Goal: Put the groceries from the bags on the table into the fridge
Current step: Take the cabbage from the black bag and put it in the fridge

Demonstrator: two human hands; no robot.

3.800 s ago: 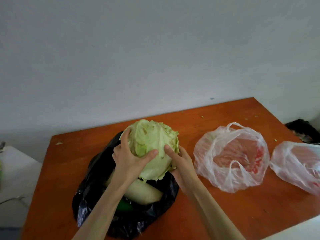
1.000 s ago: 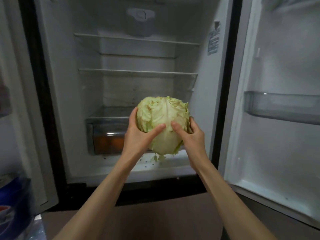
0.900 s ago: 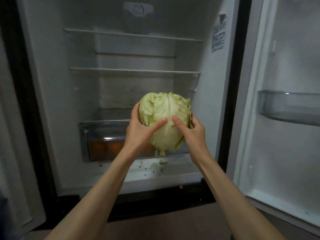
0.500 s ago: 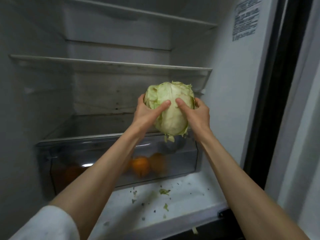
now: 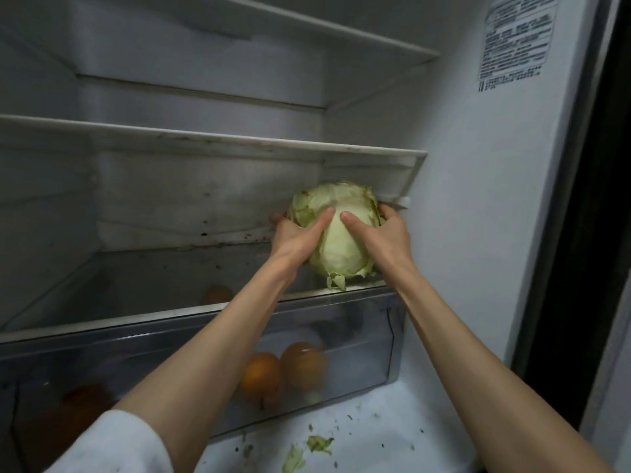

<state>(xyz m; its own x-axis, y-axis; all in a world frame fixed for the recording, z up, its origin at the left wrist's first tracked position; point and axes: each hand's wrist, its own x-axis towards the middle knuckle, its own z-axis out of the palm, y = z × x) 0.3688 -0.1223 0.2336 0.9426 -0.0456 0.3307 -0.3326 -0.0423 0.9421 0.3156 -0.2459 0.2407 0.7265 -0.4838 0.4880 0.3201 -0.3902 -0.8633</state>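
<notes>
Both hands, left hand (image 5: pixel 296 233) and right hand (image 5: pixel 382 235), grip a cabbage (image 5: pixel 338 233) on the glass shelf (image 5: pixel 153 285).

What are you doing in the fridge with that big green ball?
That is a cabbage. The left hand and right hand hold it between them at the right end of the glass shelf, above the crisper drawer with oranges inside. Leaf scraps lie on the fridge floor.

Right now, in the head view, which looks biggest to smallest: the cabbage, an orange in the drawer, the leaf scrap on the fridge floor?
1. cabbage
2. orange, though it sits nearer the camera behind blurry plastic
3. leaf scrap, clearly smallest
</notes>
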